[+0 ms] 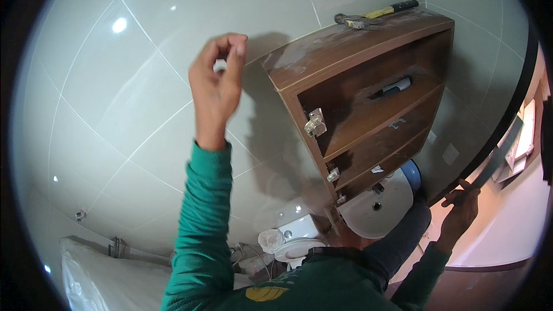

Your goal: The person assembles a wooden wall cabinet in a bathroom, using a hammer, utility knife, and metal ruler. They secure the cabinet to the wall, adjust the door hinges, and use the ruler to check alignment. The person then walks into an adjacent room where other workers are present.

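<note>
My left hand (218,80) is raised in front of the tiled wall, left of a brown wooden cabinet (368,46). Its thumb and fingers are curled together in a pinch; whatever might be between the tips is too small to make out. Low on the right, my right hand (461,213) grips one end of a long, flat grey blade-like strip (500,158), which slants up and away to the right. The exact kind of this strip is unclear. A claw hammer (377,16) with a yellow and black handle lies on top of the cabinet, away from both hands.
Inside the doorless cabinet lies a dark tube with a white part (397,87); metal hinges (315,123) line its left edge. Below are a white washbasin (377,210) and a toilet (296,247). Plastic sheeting (115,279) covers something at lower left. A dark-edged opening is at right.
</note>
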`<action>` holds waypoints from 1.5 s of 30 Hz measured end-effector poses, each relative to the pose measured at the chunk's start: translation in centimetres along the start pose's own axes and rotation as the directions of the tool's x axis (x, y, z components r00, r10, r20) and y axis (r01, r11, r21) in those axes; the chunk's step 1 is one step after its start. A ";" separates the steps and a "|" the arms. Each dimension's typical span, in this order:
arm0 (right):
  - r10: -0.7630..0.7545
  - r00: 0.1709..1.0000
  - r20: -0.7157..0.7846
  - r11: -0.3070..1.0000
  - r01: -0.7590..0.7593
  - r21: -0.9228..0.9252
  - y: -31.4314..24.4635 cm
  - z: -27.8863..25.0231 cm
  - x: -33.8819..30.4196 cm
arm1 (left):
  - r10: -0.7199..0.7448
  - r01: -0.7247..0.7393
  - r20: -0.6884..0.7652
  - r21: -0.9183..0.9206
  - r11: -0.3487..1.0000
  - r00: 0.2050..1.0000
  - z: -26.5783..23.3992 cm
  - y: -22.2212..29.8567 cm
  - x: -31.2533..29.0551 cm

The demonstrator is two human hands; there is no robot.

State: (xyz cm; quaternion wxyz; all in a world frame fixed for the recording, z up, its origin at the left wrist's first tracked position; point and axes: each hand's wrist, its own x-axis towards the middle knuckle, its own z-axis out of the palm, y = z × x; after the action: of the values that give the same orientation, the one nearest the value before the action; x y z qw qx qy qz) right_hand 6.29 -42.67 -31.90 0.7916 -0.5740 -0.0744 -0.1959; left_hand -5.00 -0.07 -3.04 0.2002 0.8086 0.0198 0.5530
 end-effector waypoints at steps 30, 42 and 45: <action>-0.283 0.959 -0.016 0.946 0.276 -0.168 -11.0 3.3 -3.2 | -0.115 0.061 -0.082 -0.485 0.872 0.990 4.3 1.1 -9.2; -0.208 0.978 0.011 0.962 0.206 -0.177 -8.6 2.2 -3.1 | -0.468 0.348 0.023 -0.702 0.622 0.883 1.6 -1.2 -7.1; -0.139 0.988 -0.060 0.967 0.122 -0.222 -8.2 1.5 -3.1 | -0.132 0.125 0.022 -0.505 0.854 0.991 2.0 -1.0 -6.3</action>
State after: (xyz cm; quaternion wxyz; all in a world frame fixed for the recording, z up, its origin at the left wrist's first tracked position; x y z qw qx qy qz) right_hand 0.36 -42.72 -25.21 0.7117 -0.6432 -0.0602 -0.2761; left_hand -5.48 -1.37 -9.52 0.4412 0.7209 -0.0704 0.5298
